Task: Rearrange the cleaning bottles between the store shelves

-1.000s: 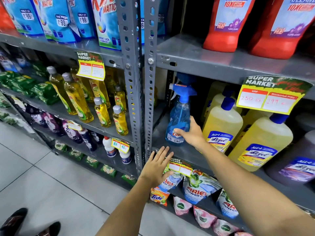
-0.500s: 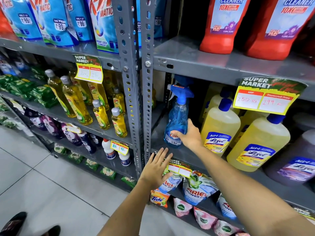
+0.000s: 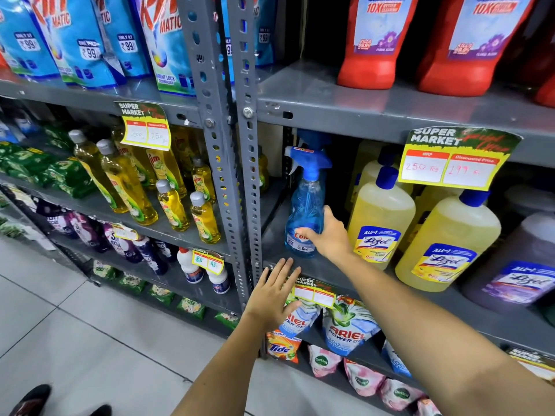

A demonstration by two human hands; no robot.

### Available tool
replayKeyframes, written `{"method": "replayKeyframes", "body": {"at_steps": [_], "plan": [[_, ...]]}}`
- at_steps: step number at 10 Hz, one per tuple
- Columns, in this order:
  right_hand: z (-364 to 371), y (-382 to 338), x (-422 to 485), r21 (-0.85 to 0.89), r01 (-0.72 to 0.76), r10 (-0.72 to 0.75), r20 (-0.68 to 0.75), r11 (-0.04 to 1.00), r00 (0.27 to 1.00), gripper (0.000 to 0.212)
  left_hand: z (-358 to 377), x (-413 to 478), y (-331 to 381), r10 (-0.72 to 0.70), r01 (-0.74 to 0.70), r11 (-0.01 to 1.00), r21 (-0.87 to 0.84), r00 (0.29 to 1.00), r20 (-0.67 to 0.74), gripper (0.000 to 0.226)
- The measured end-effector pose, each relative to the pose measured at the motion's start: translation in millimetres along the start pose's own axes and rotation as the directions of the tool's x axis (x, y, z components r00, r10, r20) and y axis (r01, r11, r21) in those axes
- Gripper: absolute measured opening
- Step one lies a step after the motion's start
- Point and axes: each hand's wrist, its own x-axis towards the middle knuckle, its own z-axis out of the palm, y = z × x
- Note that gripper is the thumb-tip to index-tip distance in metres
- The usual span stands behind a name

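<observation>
A blue spray bottle (image 3: 304, 202) with a blue trigger head stands at the left end of the middle grey shelf (image 3: 330, 270) on the right rack. My right hand (image 3: 329, 235) is wrapped around its lower body, over the label. My left hand (image 3: 274, 292) is flat and spread against the shelf's front edge, just below the bottle, holding nothing. Right of the spray bottle stand large yellow cleaner bottles (image 3: 381, 217) with blue caps. On the left rack, yellow dish-liquid bottles (image 3: 126, 181) fill the same level.
Two grey slotted uprights (image 3: 237, 163) divide the racks. Red cleaner bottles (image 3: 372, 40) sit above, blue detergent pouches (image 3: 162, 43) upper left, detergent pouches (image 3: 345, 328) below. A yellow price tag (image 3: 450, 163) hangs from the upper shelf. Tiled floor (image 3: 90, 340) lies at the lower left.
My right hand has closed further around the spray bottle's lower body. The bottle still stands on the shelf. My left hand stays at the shelf edge; the view has drifted slightly.
</observation>
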Motion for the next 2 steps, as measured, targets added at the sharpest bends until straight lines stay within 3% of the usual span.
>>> {"method": "replayKeyframes", "body": {"at_steps": [2], "plan": [[-3.5, -7.3, -3.7, 0.078, 0.011, -0.012, 0.019, 0.997, 1.0, 0.068, -18.6, -1.6, 9.8, -0.021, 0.016, 0.998, 0.062, 0.997, 0.079, 0.072]]}}
